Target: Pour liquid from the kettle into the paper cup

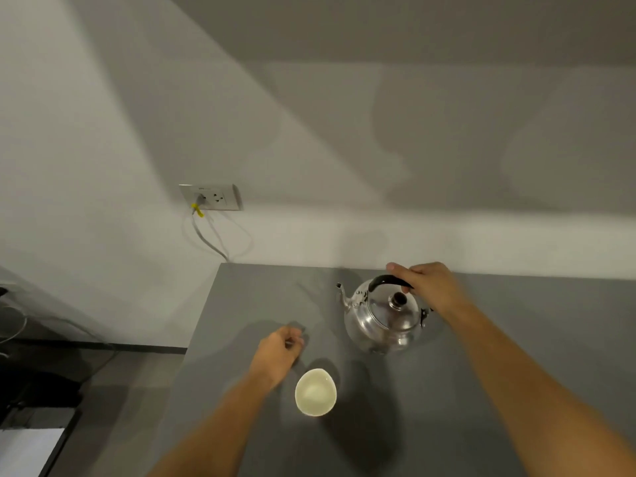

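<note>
Kettle (pixel 382 315) on surface (pixel 516 339), right hand (pixel 430 287) fingers wrapped on handle (pixel 387 280); nothing poured yet. Paper cup (pixel 315 392) at 7 o'clock from kettle, looks empty. Left hand (pixel 278 352) fingers loosely curled, holding nothing.

Two bare forearms come in from the bottom edge, each ending in a bare hand: the left hand (pixel 277 352) and the right hand (pixel 430 287). No sleeves reach the forearms or wrists; no watch, ring, bracelet or glove shows on either
</note>
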